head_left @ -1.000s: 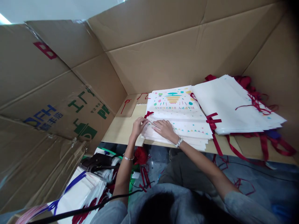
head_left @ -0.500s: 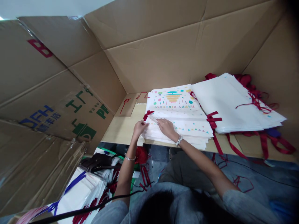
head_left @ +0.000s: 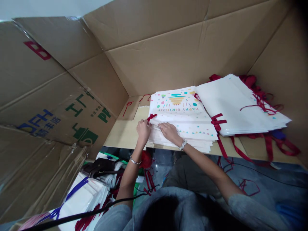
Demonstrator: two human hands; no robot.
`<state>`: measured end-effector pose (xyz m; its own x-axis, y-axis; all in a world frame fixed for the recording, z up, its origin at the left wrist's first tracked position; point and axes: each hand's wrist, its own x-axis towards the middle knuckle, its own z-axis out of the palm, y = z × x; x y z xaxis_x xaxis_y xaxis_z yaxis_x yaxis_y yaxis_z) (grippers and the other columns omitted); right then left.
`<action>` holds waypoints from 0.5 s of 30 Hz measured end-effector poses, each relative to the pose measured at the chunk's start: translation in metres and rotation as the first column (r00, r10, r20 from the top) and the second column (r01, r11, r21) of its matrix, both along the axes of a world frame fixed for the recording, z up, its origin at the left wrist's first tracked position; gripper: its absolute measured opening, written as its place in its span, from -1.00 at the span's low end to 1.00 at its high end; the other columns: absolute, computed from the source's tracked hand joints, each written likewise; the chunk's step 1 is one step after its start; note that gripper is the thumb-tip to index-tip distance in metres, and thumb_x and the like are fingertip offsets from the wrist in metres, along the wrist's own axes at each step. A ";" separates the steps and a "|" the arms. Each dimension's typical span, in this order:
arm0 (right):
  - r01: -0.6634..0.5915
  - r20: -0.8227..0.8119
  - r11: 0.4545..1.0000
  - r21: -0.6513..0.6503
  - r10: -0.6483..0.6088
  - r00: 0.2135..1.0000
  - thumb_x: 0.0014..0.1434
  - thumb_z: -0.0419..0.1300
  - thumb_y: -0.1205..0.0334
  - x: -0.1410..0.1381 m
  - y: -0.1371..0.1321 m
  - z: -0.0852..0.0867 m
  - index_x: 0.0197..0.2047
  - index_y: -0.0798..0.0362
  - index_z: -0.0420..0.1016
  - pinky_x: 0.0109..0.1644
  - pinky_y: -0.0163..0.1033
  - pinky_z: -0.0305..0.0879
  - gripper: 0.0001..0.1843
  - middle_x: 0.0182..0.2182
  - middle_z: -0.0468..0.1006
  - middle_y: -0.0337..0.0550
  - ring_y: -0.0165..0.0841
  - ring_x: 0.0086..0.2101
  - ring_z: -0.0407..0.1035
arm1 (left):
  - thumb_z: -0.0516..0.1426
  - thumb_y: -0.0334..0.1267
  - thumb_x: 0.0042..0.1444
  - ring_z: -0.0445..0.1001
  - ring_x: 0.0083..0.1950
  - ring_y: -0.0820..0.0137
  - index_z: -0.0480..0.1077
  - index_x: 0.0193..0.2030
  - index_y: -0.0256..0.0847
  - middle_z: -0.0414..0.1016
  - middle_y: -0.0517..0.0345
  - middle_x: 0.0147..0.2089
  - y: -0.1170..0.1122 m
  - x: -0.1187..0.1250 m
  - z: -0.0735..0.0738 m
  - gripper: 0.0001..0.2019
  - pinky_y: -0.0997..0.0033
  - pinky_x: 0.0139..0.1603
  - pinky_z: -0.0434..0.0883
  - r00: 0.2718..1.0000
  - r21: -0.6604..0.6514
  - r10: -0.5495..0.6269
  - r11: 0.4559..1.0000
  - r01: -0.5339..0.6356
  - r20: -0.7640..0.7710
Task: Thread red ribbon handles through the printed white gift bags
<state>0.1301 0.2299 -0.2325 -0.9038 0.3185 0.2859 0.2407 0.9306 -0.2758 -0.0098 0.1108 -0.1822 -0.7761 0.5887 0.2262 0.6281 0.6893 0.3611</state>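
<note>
A stack of flat white paper gift bags (head_left: 185, 122) printed with "HAPPY BIRTHDAY" lies on a cardboard work surface (head_left: 125, 134). My left hand (head_left: 143, 129) is closed at the stack's near left corner, pinching a dark red ribbon handle (head_left: 152, 116). My right hand (head_left: 169, 131) rests on the top bag beside it, fingers curled against the paper. A bracelet sits on each wrist.
A second stack of white bags (head_left: 238, 107) with red ribbons overlaps on the right. Tall cardboard walls (head_left: 168, 54) enclose the surface. Below left lie a dark handbag (head_left: 99, 166) and white bags with blue handles (head_left: 79, 199). Loose red ribbons (head_left: 247, 186) lie on the floor.
My left hand has moved up to the red ribbon at the stack's corner and closed on it. My right hand has stayed on the top bag, shifting slightly.
</note>
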 end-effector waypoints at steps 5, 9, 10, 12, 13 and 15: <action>-0.005 0.005 0.999 0.037 0.004 1.000 0.55 -0.02 0.04 0.000 -0.001 0.001 0.26 0.07 0.48 0.02 -0.14 0.23 -0.56 0.09 0.60 0.04 -0.12 0.04 0.39 | 0.20 -0.13 0.23 0.42 -0.40 0.33 0.35 -0.53 -0.17 0.44 0.13 -0.51 0.011 -0.020 -0.001 -0.67 0.38 -0.28 0.30 0.877 0.322 -0.199 0.945 0.055 0.436; 0.029 0.051 0.999 0.019 -0.029 0.998 0.53 -0.05 0.28 -0.002 0.002 0.000 0.33 0.02 0.43 0.01 -0.14 0.25 -0.58 0.15 0.57 0.01 -0.14 0.05 0.38 | 0.12 -0.05 0.24 0.35 -0.43 0.40 0.40 -0.48 -0.19 0.45 0.14 -0.47 -0.001 -0.028 -0.008 -0.66 0.42 -0.32 0.28 0.780 0.446 -0.302 0.894 0.033 0.548; 0.037 0.057 0.999 0.008 -0.037 0.998 0.53 -0.06 0.30 -0.003 0.003 0.000 0.33 0.01 0.43 0.01 -0.13 0.25 -0.57 0.15 0.57 0.00 -0.14 0.06 0.39 | 0.11 -0.03 0.25 0.38 -0.40 0.38 0.42 -0.44 -0.19 0.48 0.12 -0.43 -0.007 -0.028 -0.010 -0.67 0.41 -0.30 0.28 0.807 0.425 -0.268 0.905 0.024 0.525; 0.039 0.061 0.999 -0.006 -0.038 0.997 0.53 -0.08 0.30 -0.004 0.004 -0.001 0.33 0.01 0.43 0.02 -0.13 0.27 -0.56 0.14 0.58 -0.01 -0.14 0.06 0.39 | 0.16 0.02 0.22 0.43 -0.33 0.33 0.43 -0.39 -0.17 0.52 0.10 -0.37 -0.020 -0.027 -0.016 -0.68 0.40 -0.28 0.27 0.881 0.315 -0.138 0.949 -0.013 0.452; 0.037 0.059 0.999 -0.008 -0.036 0.998 0.53 -0.09 0.30 -0.004 0.005 -0.001 0.34 0.01 0.42 0.03 -0.13 0.27 -0.56 0.14 0.58 -0.01 -0.14 0.06 0.39 | 0.20 0.06 0.19 0.44 -0.32 0.31 0.42 -0.39 -0.16 0.53 0.09 -0.36 -0.025 -0.025 -0.020 -0.67 0.39 -0.29 0.26 0.906 0.241 -0.072 0.970 -0.034 0.418; 0.031 0.052 0.999 -0.008 -0.030 0.998 0.53 -0.09 0.30 -0.004 0.005 -0.002 0.34 0.01 0.42 0.04 -0.12 0.28 -0.55 0.13 0.58 0.00 -0.14 0.06 0.38 | 0.24 0.09 0.15 0.45 -0.31 0.29 0.40 -0.40 -0.15 0.53 0.10 -0.36 -0.030 -0.024 -0.025 -0.66 0.39 -0.30 0.24 0.922 0.130 -0.017 0.991 -0.036 0.386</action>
